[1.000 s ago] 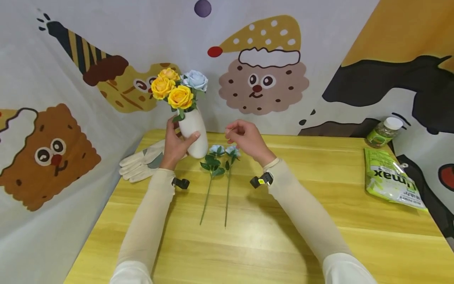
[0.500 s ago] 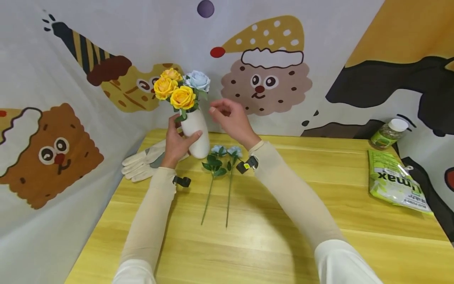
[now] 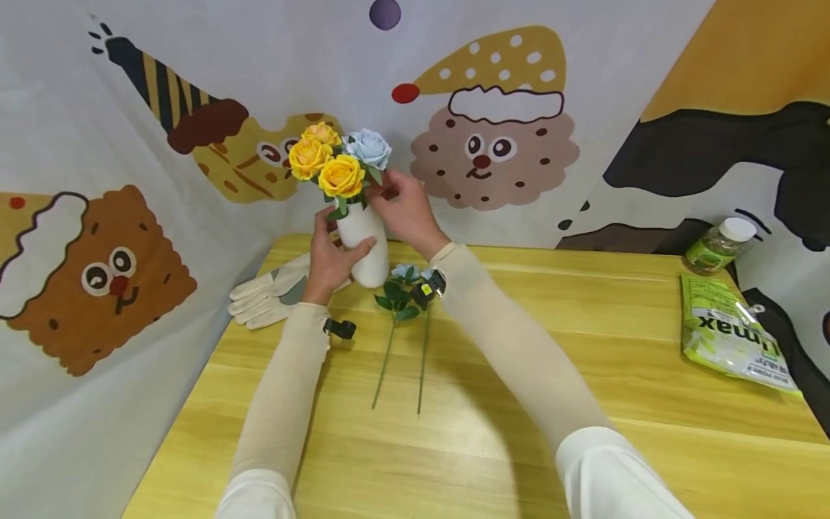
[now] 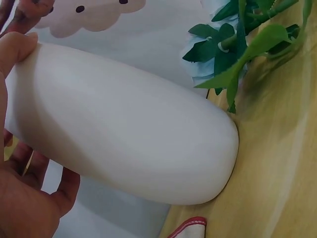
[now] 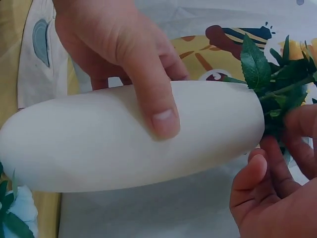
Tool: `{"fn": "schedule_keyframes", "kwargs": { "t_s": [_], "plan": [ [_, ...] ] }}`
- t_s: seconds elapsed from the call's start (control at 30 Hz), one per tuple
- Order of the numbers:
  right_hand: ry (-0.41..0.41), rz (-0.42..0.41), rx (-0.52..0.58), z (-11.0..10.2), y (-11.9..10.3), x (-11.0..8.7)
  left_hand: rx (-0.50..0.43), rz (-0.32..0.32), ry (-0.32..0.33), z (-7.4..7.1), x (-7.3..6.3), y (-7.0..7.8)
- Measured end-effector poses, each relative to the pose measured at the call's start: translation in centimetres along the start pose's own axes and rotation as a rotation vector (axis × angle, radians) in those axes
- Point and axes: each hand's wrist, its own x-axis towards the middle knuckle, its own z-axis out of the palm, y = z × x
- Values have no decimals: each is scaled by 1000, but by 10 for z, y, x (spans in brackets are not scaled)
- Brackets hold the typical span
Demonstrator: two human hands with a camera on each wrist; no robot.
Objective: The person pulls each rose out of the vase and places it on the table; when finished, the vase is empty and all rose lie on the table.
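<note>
A white vase [image 3: 364, 245] stands on the table, holding several yellow roses [image 3: 341, 176] and a pale blue rose [image 3: 368, 148]. My left hand [image 3: 329, 261] grips it from the left, its thumb across the front in the right wrist view. At the vase's mouth, my right hand [image 3: 407, 213] has its thumb and fingers curled at the green leaves [image 5: 290, 91] and stem under the blue rose. That hand's fingertips are partly hidden among the leaves. Two more blue roses [image 3: 395, 295] lie on the table in front of the vase, one flower head partly covered by the right wrist strap.
Light work gloves [image 3: 266, 295] lie left of the vase, partly behind the left hand. Over at the right edge are a jar with a white lid [image 3: 718, 246] and a green-white pouch [image 3: 735, 335]. A printed cloth [image 3: 493, 43] hangs behind the wooden table [image 3: 519, 404].
My right hand has moved left, from beyond the lying flowers to the vase's mouth under the blue rose. The left hand keeps its grip on the vase.
</note>
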Motion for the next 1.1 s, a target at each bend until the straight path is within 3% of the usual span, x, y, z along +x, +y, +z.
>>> {"fn": "schedule_keyframes", "kwargs": {
  "t_s": [0.17, 0.4, 0.67, 0.93, 1.1],
  "plan": [
    [0, -8, -26, 2, -3, 2, -12, 29, 5, 2, 1, 1],
    [32, -40, 20, -1, -11, 3, -18, 16, 14, 0, 0, 0],
    [90, -34, 247, -9, -21, -1, -61, 41, 14, 4, -1, 1],
    [249, -106, 435, -18, -21, -6, -52, 47, 24, 6, 1, 1],
    [346, -183, 510, -24, -18, -9, -46, 27, 20, 6, -8, 20]
  ]
}}
